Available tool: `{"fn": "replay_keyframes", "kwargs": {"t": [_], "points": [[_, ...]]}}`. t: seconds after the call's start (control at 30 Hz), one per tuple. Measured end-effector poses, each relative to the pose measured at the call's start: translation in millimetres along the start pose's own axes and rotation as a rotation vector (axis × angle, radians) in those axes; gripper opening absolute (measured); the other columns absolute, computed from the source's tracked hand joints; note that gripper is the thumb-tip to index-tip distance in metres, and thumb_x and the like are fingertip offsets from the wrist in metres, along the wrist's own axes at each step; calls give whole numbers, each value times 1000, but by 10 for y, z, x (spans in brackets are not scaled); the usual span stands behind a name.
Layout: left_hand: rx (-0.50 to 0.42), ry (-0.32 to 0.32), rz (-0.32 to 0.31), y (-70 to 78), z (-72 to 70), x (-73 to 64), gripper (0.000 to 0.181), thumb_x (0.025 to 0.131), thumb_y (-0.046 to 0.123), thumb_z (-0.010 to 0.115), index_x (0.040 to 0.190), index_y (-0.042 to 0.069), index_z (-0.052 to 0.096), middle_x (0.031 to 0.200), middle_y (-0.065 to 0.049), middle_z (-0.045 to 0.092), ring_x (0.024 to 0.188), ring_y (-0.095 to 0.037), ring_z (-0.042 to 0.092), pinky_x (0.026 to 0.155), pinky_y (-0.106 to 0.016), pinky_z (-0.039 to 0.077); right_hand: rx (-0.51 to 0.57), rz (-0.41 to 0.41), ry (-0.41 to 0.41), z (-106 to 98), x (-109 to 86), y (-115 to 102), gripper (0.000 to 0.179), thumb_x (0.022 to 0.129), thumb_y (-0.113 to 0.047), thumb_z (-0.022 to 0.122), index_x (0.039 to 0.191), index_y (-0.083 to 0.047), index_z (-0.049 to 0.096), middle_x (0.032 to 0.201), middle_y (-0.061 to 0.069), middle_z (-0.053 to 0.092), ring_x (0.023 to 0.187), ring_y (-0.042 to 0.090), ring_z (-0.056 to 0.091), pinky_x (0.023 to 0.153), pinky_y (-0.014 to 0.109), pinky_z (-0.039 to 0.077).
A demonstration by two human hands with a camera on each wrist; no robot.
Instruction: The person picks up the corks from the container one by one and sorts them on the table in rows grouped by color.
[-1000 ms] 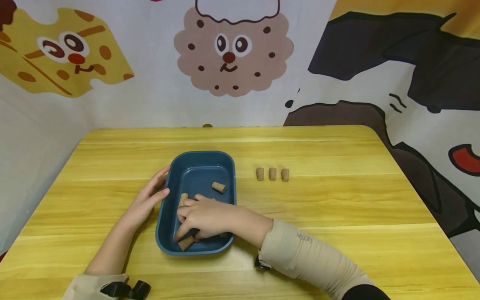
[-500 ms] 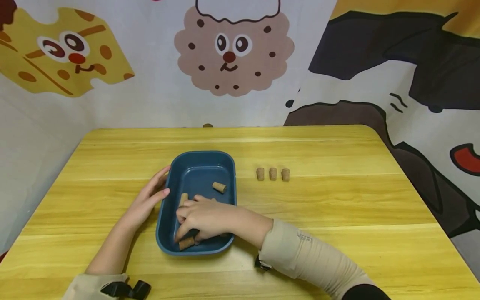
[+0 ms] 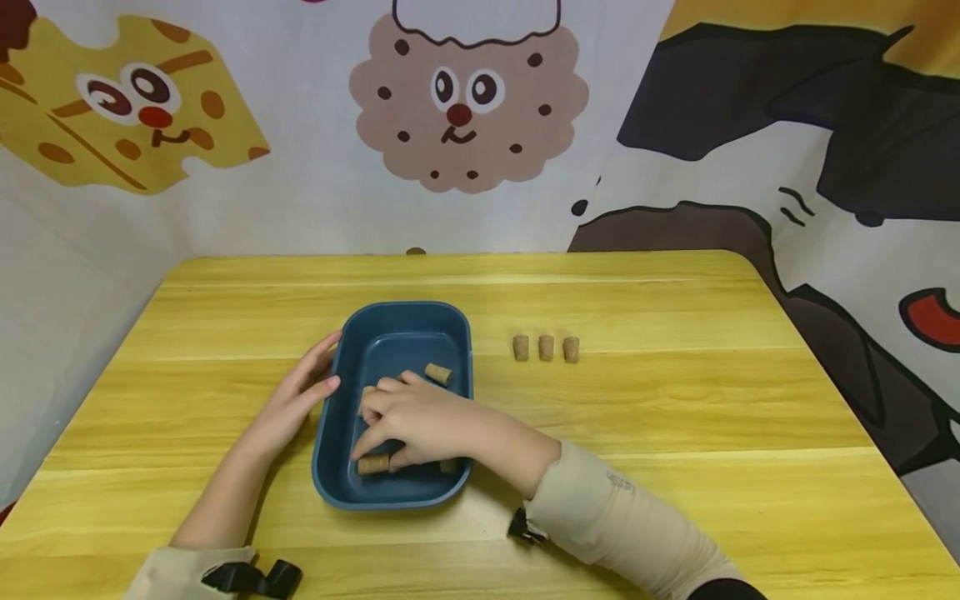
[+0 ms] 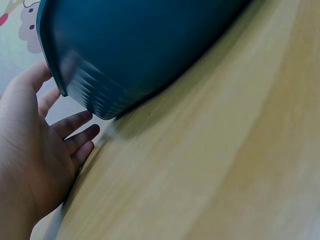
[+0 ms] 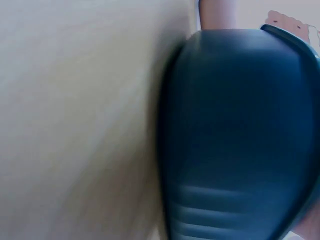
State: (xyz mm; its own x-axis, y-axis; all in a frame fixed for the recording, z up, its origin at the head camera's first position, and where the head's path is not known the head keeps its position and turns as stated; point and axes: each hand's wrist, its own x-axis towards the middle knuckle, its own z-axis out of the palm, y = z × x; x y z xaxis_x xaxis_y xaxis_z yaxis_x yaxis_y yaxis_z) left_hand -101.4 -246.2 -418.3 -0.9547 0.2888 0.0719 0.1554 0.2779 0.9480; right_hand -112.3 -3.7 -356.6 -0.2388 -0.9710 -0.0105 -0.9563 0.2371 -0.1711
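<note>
A deep blue tray [image 3: 327, 467] with rounded corners stands on the table. Against its left wall rests my left hand [image 3: 296, 400], fingers loosely extended along the side; the left wrist view shows the hand [image 4: 40, 145] beside the tray's ribbed corner. My right hand [image 3: 420, 421] is inside the tray and pinches a cork stopper [image 3: 373, 464] end to end between thumb and forefinger. Another cork [image 3: 438, 373] lies near the tray's right wall, and one more [image 3: 449, 466] shows below my right wrist. A further cork is mostly covered by my right fingers.
Three small corks, the middle one [image 3: 546, 347] among them, stand in a row on the wooden table [image 3: 675, 400] right of the tray. Behind the table's far edge hangs a cartoon-printed cloth [image 3: 300, 208]. The tray's outer wall [image 5: 240, 125] fills much of the right wrist view.
My right hand has shifted slightly up and away from the tray's near end, and the pinched cork has come with it, turning from slanted to level. The left hand stays where it was.
</note>
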Motion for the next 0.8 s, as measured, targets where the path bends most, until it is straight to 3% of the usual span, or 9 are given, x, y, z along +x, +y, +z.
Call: {"fn": "replay_keyframes", "kwargs": {"t": [0.2, 0.37, 0.6, 0.8], "points": [[-8, 0, 2, 1, 2, 6, 58, 101, 14, 46, 154, 22, 23, 148, -22, 31, 132, -37, 32, 94, -23, 36, -3, 30, 93, -105, -87, 15, 44, 78, -41, 77, 120, -36, 68, 107, -11, 52, 92, 8, 39, 79, 25, 29], [-9, 3, 1, 3, 7, 5, 58, 101, 14, 46, 154, 22, 23, 147, -23, 32, 131, -38, 33, 94, -22, 36, 18, 53, 200, -178, -206, 28, 43, 77, -39, 79, 119, -34, 69, 100, -11, 49, 90, 10, 39, 80, 28, 31], [-1, 15, -14, 5, 12, -3, 58, 101, 15, 48, 153, 23, 24, 147, -22, 33, 132, -37, 33, 96, -26, 35, 107, 88, 344, -243, -426, 68, 44, 75, -32, 82, 117, -30, 71, 96, -9, 46, 89, 11, 37, 81, 31, 27], [14, 16, -17, 9, 9, -7, 58, 101, 16, 48, 153, 24, 24, 148, -20, 33, 133, -36, 32, 98, -31, 34, 88, 134, 413, -306, -639, 136, 41, 77, -30, 81, 116, -28, 71, 96, -6, 45, 89, 14, 38, 80, 32, 29]]}}
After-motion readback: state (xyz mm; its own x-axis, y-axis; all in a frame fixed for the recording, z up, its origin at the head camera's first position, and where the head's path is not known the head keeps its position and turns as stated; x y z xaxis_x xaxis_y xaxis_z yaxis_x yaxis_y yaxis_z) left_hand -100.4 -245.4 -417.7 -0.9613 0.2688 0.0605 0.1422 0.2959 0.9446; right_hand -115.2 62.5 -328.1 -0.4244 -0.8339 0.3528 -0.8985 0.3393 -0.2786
